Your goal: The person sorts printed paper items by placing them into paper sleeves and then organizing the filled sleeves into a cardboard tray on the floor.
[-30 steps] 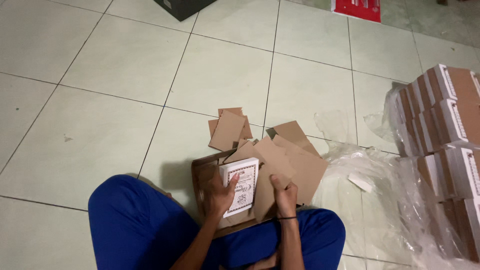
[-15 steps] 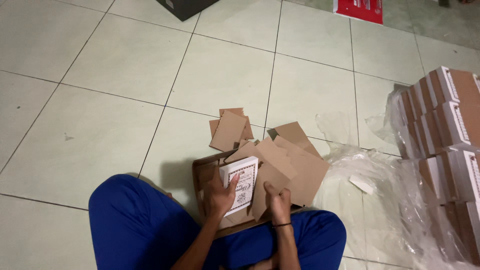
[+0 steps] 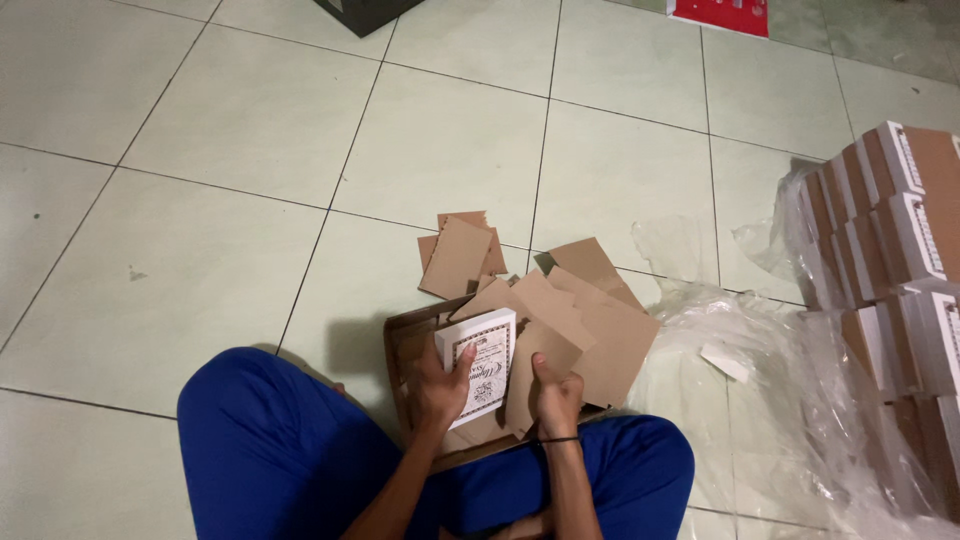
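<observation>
I sit cross-legged on the tiled floor in blue trousers. My left hand (image 3: 442, 392) grips a white box with a dark ornamental border (image 3: 480, 362), holding it tilted over an open brown cardboard carton (image 3: 408, 340) between my knees. My right hand (image 3: 556, 396) clasps a brown cardboard flap (image 3: 535, 365) pressed against the white box's right side. Several more flat brown cardboard pieces (image 3: 600, 320) fan out to the right of it.
Two loose cardboard pieces (image 3: 460, 252) lie on the tiles just ahead. Crumpled clear plastic wrap (image 3: 770, 390) spreads at the right, beside stacked brown-and-white boxes (image 3: 895, 230). A red item (image 3: 720, 14) and a dark object (image 3: 365, 10) lie at the far edge.
My right hand has shifted left and lower onto the cardboard flap beside the white box. The left hand keeps its hold on the box.
</observation>
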